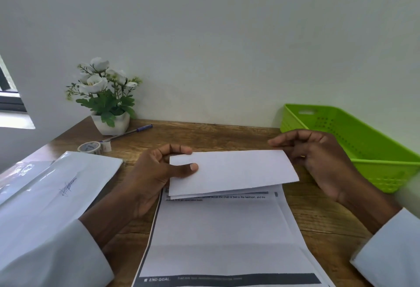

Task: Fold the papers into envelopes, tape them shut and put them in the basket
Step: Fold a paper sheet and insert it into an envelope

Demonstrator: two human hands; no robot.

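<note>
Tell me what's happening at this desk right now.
A person is folding a white paper held above a printed sheet on the wooden desk. The left hand pinches its left edge; the right hand holds the right end. The tape roll lies untouched and the green basket waits at right.

Plant: white flowers (96,80) with green leaves in a white pot (111,124), at the far left of the counter (204,136), against the wall.
Pen: a blue-capped pen (129,131) lies on the counter just right of the pot, tilted.
Wall: plain pale wall (227,36) behind the counter.
Window: a dark window frame (9,95) at the left edge.
Counter: brown wood grain.
</note>
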